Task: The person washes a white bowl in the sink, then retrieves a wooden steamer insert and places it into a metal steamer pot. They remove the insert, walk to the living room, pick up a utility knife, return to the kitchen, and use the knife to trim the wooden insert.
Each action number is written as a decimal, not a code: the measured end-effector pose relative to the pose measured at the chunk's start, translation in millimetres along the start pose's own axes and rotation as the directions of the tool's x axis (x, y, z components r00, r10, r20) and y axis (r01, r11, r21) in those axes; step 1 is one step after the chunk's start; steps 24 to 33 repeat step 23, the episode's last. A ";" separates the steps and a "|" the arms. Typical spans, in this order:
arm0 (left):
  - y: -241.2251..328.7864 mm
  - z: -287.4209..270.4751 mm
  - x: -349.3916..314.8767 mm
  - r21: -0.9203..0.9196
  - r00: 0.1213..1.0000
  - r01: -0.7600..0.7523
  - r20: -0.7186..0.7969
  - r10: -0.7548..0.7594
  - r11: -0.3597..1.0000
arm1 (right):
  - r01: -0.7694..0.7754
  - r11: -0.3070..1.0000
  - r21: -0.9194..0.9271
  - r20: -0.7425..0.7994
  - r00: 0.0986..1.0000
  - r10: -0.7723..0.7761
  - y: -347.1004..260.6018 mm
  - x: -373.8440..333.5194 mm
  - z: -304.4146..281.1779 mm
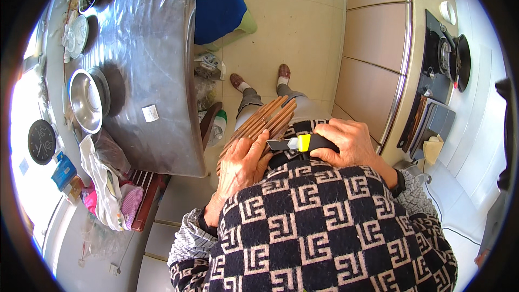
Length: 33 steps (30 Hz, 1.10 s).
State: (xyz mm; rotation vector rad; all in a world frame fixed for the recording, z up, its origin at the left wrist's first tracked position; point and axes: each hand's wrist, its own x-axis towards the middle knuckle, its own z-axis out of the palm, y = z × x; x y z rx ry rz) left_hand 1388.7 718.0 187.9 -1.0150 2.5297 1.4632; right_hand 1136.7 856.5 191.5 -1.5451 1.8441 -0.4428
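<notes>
My left hand (241, 165) is closed round a bundle of brown wooden sticks (266, 119), long and slim like chopsticks. The sticks fan slightly toward their far ends and slant up to the right in front of my lap. In my right hand (350, 141) is a utility knife (304, 143) with a black and yellow handle. Its blade is out and points left, the tip close to my left thumb and the sticks. Whether the blade touches a stick I cannot tell. My right fingers wrap the handle and hide part of it.
At left stands a table (157, 38) under a clear cover, bearing a metal bowl (86, 101) and several dishes. A blue cloth (217, 11) lies over something beyond it. On the right runs a counter with a gas stove (437, 51) and a black pan (462, 64).
</notes>
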 end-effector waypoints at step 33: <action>-19.0 -18.8 27.2 -0.053 0.989 0.104 -0.096 -0.108 0.993 | 0.004 0.991 0.136 0.070 0.997 -0.014 -4.1 43.5 -16.1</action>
